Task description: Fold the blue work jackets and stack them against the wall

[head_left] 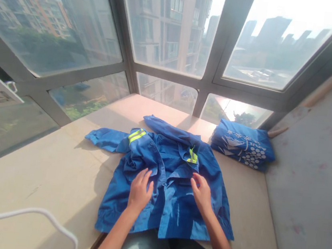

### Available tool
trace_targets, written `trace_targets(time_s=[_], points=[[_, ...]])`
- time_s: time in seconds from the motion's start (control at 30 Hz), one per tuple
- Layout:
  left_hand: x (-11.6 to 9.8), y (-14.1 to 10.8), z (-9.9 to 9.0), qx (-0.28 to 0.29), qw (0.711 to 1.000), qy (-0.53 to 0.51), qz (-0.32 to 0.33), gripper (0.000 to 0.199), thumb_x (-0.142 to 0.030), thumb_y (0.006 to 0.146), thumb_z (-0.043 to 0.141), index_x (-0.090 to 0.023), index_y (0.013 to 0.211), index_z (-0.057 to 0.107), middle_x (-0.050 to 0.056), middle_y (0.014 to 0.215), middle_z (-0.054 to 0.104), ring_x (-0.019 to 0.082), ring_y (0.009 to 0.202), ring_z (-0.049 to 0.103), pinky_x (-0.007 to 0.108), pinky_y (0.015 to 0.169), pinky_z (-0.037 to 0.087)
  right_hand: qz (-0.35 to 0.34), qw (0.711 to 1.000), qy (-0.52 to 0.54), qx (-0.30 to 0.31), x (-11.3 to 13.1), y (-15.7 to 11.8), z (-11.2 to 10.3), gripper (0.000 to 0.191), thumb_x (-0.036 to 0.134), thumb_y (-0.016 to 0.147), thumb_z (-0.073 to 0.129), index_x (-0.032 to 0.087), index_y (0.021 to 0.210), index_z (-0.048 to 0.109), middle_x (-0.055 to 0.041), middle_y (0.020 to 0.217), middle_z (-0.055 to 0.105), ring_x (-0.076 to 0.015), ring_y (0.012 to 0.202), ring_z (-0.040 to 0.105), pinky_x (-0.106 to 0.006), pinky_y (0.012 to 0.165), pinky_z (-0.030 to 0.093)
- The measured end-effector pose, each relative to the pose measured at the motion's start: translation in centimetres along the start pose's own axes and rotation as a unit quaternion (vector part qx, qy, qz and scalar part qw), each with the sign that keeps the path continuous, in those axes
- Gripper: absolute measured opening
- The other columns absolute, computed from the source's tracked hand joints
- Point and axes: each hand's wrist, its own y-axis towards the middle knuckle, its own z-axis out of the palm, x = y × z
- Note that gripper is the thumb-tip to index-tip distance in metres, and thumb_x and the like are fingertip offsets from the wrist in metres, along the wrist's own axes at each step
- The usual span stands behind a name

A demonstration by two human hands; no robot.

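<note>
A blue work jacket [177, 213] lies spread on the pale surface, its front unbuttoned and its hem toward me. Yellow-and-silver reflective strips mark its chest. One sleeve reaches out to the left; the other is folded across the top behind the collar. My left hand [140, 190] is over the left front panel, fingers stretched and thumb apart. Over the right panel, beneath the reflective strip, is my right hand [202, 193], with fingers slightly bent and apart. Both hands are at the cloth, and no grip on it shows.
A folded blue bundle with white print [242, 144] sits at the back right by the wall [312, 191]. A white cable [37, 210] curves across the front left. Large framed windows [172, 76] enclose the far side. My legs are below the front edge.
</note>
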Motion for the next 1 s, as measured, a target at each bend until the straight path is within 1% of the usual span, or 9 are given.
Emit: trace_targets(time_s=[0.13, 0.33, 0.4, 0.53, 0.63, 0.7, 0.8, 0.93, 1.0], points=[[-0.8, -0.3, 1.9, 0.040, 0.997, 0.059, 0.019, 0.046, -0.029, 0.093, 0.051, -0.021, 0.138, 0.056, 0.012, 0.147, 0.053, 0.032, 0.140, 0.044, 0.054, 0.113, 0.039, -0.058, 0.989, -0.093, -0.101, -0.8, 2.4, 0.1, 0.053, 0.046, 0.093, 0.046, 0.013, 0.134, 0.051, -0.0197, 0.127, 0.057, -0.0294, 0.111, 0.058, -0.047, 0.097, 0.049], [-1.4, -5.6, 4.2, 0.114, 0.985, 0.052, 0.117, 0.052, -0.009, 0.085, 0.049, -0.024, 0.134, 0.061, 0.007, 0.149, 0.053, 0.032, 0.140, 0.044, 0.057, 0.115, 0.037, -0.124, 0.950, -0.214, -0.191, 0.2, 5.5, -0.3, 0.054, 0.039, 0.093, 0.047, 0.013, 0.141, 0.044, -0.0231, 0.141, 0.042, -0.0362, 0.134, 0.039, -0.056, 0.107, 0.037], [-1.1, -6.8, 3.5, 0.127, 0.984, 0.039, 0.118, 0.055, -0.003, 0.081, 0.046, -0.024, 0.128, 0.065, 0.005, 0.146, 0.056, 0.030, 0.139, 0.046, 0.056, 0.115, 0.038, -0.115, 0.951, -0.229, -0.172, 0.7, 6.5, -0.6, 0.052, 0.035, 0.092, 0.047, 0.014, 0.140, 0.046, -0.0223, 0.142, 0.045, -0.0355, 0.132, 0.042, -0.053, 0.105, 0.039], [-0.4, -6.8, 1.0, 0.158, 0.979, -0.013, 0.124, 0.047, -0.007, 0.079, 0.050, -0.024, 0.119, 0.069, 0.007, 0.143, 0.058, 0.031, 0.138, 0.047, 0.057, 0.113, 0.039, -0.064, 0.965, -0.256, 0.003, 1.4, 7.0, -0.2, 0.039, 0.027, 0.093, 0.045, 0.019, 0.129, 0.057, -0.0131, 0.119, 0.067, -0.0258, 0.102, 0.064, -0.036, 0.086, 0.048], [0.1, -4.5, -0.5, 0.207, 0.970, -0.083, 0.098, 0.028, -0.024, 0.089, 0.051, -0.026, 0.107, 0.073, 0.006, 0.124, 0.071, 0.028, 0.120, 0.063, 0.047, 0.103, 0.050, -0.050, 0.955, -0.269, 0.115, 1.5, 6.1, 0.8, 0.031, 0.025, 0.091, 0.049, 0.023, 0.118, 0.064, -0.0081, 0.102, 0.073, -0.0215, 0.088, 0.069, -0.028, 0.073, 0.046], [0.7, -2.0, -1.3, 0.220, 0.967, -0.123, 0.043, 0.033, -0.032, 0.097, 0.042, -0.026, 0.099, 0.075, 0.004, 0.105, 0.077, 0.022, 0.100, 0.071, 0.036, 0.090, 0.055, -0.051, 0.941, -0.275, 0.188, 1.3, 5.4, 1.2, 0.025, 0.027, 0.090, 0.053, 0.026, 0.110, 0.068, -0.0052, 0.090, 0.075, -0.0209, 0.081, 0.070, -0.026, 0.067, 0.043], [1.8, 2.6, -2.4, 0.140, 0.980, -0.137, -0.041, 0.039, -0.036, 0.099, 0.037, -0.025, 0.099, 0.075, 0.004, 0.100, 0.077, 0.020, 0.095, 0.071, 0.030, 0.087, 0.054, -0.055, 0.918, -0.293, 0.261, 1.3, 5.8, 1.0, 0.022, 0.036, 0.092, 0.054, 0.027, 0.095, 0.074, -0.0059, 0.084, 0.075, -0.0223, 0.078, 0.070, -0.026, 0.062, 0.041], [3.5, 10.5, -3.8, -0.014, 0.992, -0.081, -0.096, 0.037, -0.036, 0.099, 0.039, -0.021, 0.105, 0.072, 0.007, 0.108, 0.075, 0.022, 0.103, 0.068, 0.031, 0.093, 0.051, -0.063, 0.924, -0.313, 0.210, 3.0, 9.5, 0.6, 0.025, 0.039, 0.094, 0.052, 0.027, 0.101, 0.073, -0.0060, 0.088, 0.075, -0.0233, 0.081, 0.070, -0.028, 0.066, 0.044], [4.1, 15.0, -4.0, -0.017, 0.995, -0.010, -0.102, 0.037, -0.032, 0.099, 0.038, -0.018, 0.115, 0.068, 0.009, 0.118, 0.072, 0.023, 0.110, 0.064, 0.034, 0.098, 0.047, -0.100, 0.936, -0.305, 0.147, 4.6, 12.3, 1.5, 0.031, 0.034, 0.095, 0.052, 0.027, 0.121, 0.067, -0.0068, 0.102, 0.074, -0.0238, 0.093, 0.068, -0.030, 0.075, 0.047]])
